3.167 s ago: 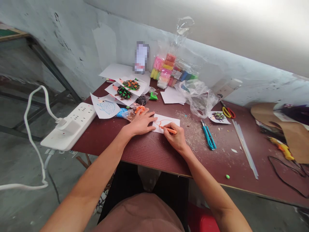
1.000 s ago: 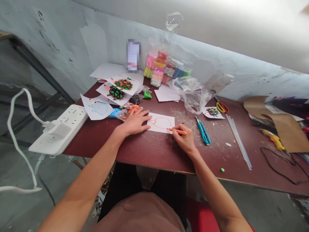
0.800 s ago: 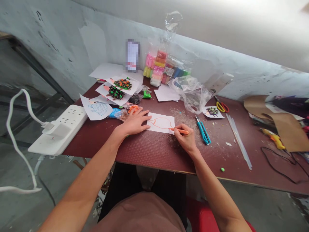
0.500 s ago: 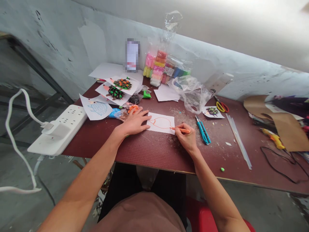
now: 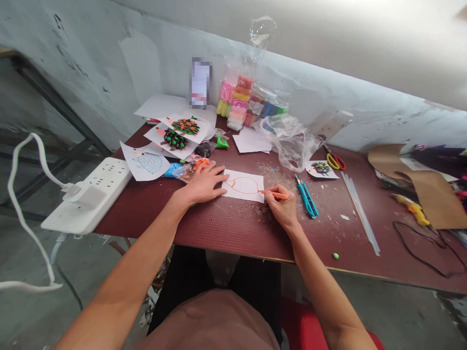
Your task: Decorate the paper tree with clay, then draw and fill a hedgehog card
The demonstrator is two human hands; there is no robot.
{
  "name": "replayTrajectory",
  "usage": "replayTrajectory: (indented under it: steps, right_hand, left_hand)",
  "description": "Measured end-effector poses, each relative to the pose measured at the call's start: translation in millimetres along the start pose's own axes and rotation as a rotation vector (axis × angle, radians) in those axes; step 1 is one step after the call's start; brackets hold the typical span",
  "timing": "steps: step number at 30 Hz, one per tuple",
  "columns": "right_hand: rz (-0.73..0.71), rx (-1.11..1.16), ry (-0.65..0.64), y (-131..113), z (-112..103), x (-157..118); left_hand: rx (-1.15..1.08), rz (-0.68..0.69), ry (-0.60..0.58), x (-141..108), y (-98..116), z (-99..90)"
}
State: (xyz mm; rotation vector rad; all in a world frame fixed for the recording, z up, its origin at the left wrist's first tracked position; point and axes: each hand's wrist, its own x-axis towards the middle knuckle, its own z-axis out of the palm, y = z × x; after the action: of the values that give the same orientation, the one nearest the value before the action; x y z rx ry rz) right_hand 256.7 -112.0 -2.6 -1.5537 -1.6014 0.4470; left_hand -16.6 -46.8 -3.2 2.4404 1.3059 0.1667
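Observation:
A small white sheet of paper [image 5: 239, 195] lies on the dark red table [image 5: 226, 226] in front of me, with a rounded orange outline drawn on it. My left hand [image 5: 204, 184] rests flat with fingers spread, its fingertips on the sheet's left edge. In my right hand [image 5: 282, 204] is an orange marker [image 5: 279, 195], its tip at the right side of the outline. Behind my left hand sit bags of orange clay [image 5: 202, 164] and blue clay [image 5: 171, 170]. A teal utility knife [image 5: 307, 197] lies just right of my right hand.
Hedgehog pictures [image 5: 175, 140] and a blue drawing [image 5: 148, 164] lie at left, beside a white power strip [image 5: 91, 194]. Packs of coloured clay [image 5: 241, 102] stand at the wall. Scissors [image 5: 334, 160], clear glue sticks [image 5: 361, 214] and a yellow glue gun [image 5: 414, 210] are at right.
My right hand and the marker tip have shifted very slightly up and right at the outline's right side. My left hand stays in place on the paper.

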Motion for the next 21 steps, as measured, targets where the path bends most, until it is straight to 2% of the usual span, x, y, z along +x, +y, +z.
replayTrajectory:
  steps: [16, 21]
  right_hand:
    - [-0.024, -0.011, -0.007, -2.1, 0.4, -1.2]
    - [0.001, 0.034, 0.052, -3.6, 1.2, -3.5]
  left_hand:
    - [0.006, -0.001, -0.015, 0.3, -0.5, -0.5]
    - [-0.013, 0.005, 0.011, 0.4, -2.7, 2.0]
